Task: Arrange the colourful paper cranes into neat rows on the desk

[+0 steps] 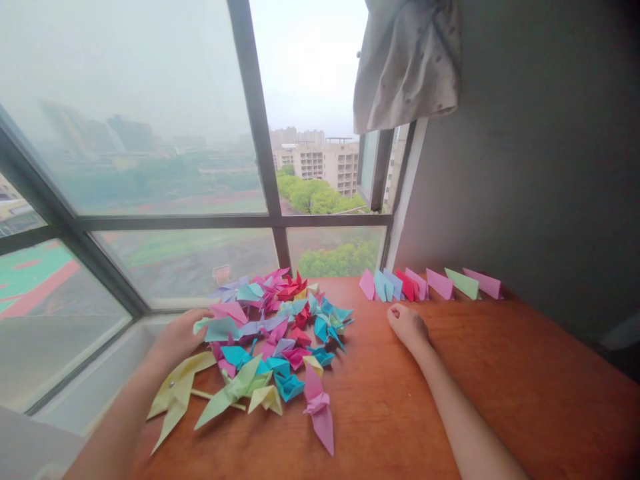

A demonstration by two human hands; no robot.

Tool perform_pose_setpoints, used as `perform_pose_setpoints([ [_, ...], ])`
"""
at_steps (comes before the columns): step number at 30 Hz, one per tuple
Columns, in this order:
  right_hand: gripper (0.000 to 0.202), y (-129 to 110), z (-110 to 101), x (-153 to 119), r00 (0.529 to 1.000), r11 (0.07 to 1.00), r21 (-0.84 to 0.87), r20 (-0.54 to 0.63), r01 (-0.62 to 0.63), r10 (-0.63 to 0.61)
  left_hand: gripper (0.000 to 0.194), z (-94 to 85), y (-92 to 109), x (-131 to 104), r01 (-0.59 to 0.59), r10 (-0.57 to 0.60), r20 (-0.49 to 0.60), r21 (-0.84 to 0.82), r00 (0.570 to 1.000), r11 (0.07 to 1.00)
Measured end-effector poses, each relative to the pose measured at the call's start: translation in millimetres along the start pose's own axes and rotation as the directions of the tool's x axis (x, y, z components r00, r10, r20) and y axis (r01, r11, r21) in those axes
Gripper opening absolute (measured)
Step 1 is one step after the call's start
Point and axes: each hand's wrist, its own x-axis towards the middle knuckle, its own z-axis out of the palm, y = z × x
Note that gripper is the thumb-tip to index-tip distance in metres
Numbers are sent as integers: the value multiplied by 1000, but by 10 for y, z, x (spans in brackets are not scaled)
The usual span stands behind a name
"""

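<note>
A heap of folded paper cranes (270, 327) in pink, purple, red, blue, green and yellow covers the left half of the wooden table. My left hand (183, 333) is at the heap's left side, against a pale teal paper crane (220, 329). That crane and the hand itself hide most of its fingertips, so its grip is unclear. On bare wood right of the heap rests my right hand (407, 327), fingers curled in, with nothing visible in it. Just beyond it stands a row of folded papers (440, 284) in pink, blue, red and green.
Large window panes (165, 133) rise behind the table (380, 413), with buildings and trees outside. A tied curtain (407, 67) hangs above the back edge. Nearest the front lie a pink crane (319, 407) and a large yellow one (183, 393). A grey wall (525, 167) stands right.
</note>
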Motion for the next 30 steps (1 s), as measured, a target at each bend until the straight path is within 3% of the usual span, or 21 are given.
perform_pose_setpoints([
  [6,27,-10,-28,-22,1000,1000,10,-10,25,-25,20,-78,94,-54,-108,108,1,9,994,994],
  [11,25,-22,-31,-43,998,998,24,-26,62,-62,21,-205,268,-136,-59,66,-192,40,979,997],
  [14,23,-40,-34,-64,995,995,45,-43,92,-90,23,-239,569,-166,-88,82,-323,-5,943,996],
  [20,23,-159,-102,-104,967,945,208,-92,253,-239,16,-78,1382,-99,-346,278,-358,-142,891,927],
  [23,25,-282,-144,-182,925,862,337,-109,379,-364,17,81,1732,-69,-425,357,-317,-181,879,887],
  [28,30,-499,-167,-443,791,517,661,-198,544,-579,18,283,2169,-70,-512,479,-191,-198,857,836],
  [30,30,-558,-166,-535,756,461,679,-216,571,-618,18,325,2287,-78,-534,511,-158,-198,845,822],
])
